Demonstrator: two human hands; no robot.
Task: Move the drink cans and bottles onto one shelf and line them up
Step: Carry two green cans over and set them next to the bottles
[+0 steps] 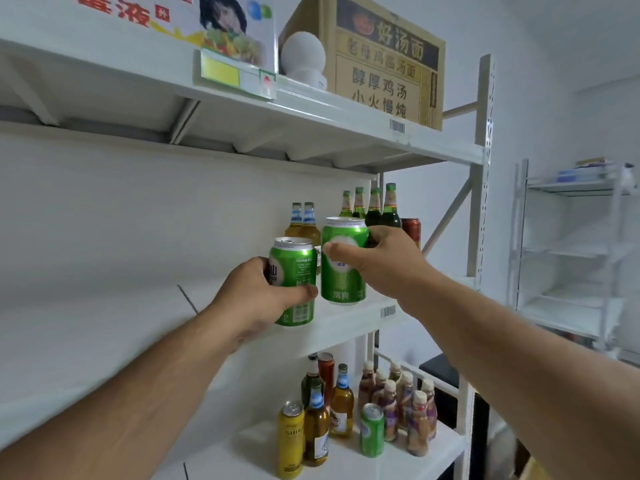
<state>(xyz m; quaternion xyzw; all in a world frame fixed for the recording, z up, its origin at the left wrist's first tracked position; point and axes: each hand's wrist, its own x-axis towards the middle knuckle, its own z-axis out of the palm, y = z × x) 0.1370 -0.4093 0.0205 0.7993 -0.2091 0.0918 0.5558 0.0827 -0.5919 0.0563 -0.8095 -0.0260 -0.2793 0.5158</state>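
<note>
My left hand (258,297) grips a green can (298,268) at the front edge of the middle shelf (349,323). My right hand (384,261) grips a second, taller green can (343,271) just to its right, held slightly higher. Behind them on that shelf stand two amber bottles (304,221), several green bottles (374,206) and a red can (412,230). On the lower shelf (349,459) stand a yellow can (291,441), a green can (372,429), several amber bottles (341,403) and a cluster of small brown bottles (405,400).
The top shelf (311,109) holds a cardboard box (377,60), a white ball-shaped object (304,60) and a printed sign (228,32). A white metal upright (481,161) bounds the shelves on the right. A separate white wire rack (571,254) stands further right.
</note>
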